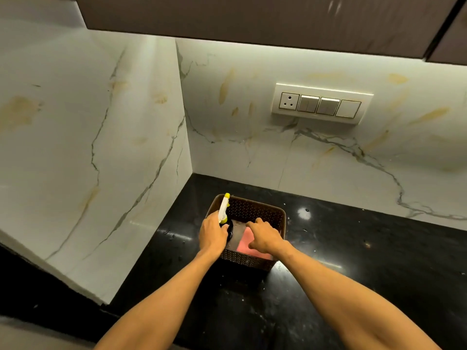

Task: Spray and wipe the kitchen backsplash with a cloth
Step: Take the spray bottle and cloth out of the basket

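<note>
Left hand (213, 232): fingers curled round spray bottle (223, 209)
Right hand (264, 236): fingers bent over pink cloth (243, 242), grip unclear
Basket (252, 207): on worktop (353, 248)

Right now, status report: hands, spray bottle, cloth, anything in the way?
Left hand grips spray bottle, in the basket. Right hand over cloth, hold unclear. Socket panel sits on the backsplash.
</note>
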